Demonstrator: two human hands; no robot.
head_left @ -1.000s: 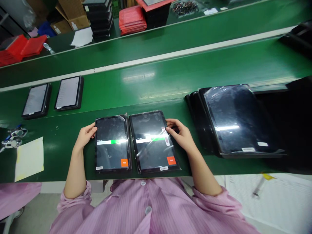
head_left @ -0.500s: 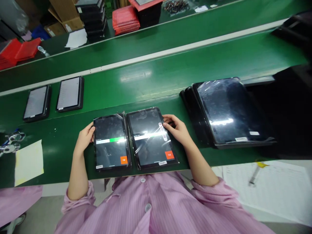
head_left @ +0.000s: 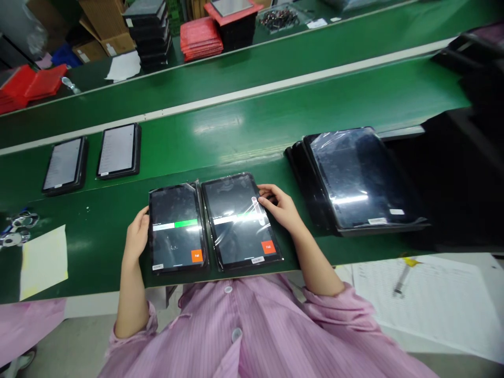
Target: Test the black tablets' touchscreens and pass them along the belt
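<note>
Two tablets in clear film lie side by side before me, each with a bar across its screen and an orange-red "Fail" box. At the outer edge of the left tablet point(head_left: 177, 207), my left hand point(head_left: 136, 235) is closed with curled fingers; some fingertips are hidden. My right hand point(head_left: 280, 207) grips the upper right edge of the right tablet point(head_left: 232, 241), thumb at the screen's side and fingers around the edge. Beside that thumb, a white volume slider shows on the screen. Both tablets rest on the green bench point(head_left: 106, 231).
Stacked wrapped tablets point(head_left: 354, 178) lie to the right. Two tablets with pale screens point(head_left: 117, 149) point(head_left: 63, 164) sit at the left. A yellowish paper sheet point(head_left: 44, 262) is near the front edge. Red pouches point(head_left: 200, 38) and a dark stack point(head_left: 148, 37) stand on the far bench.
The view has shifted slightly. My left forearm has swung a little inward, and the left thumb has slid off the tablet's face to its edge. My right hand keeps its place.
</note>
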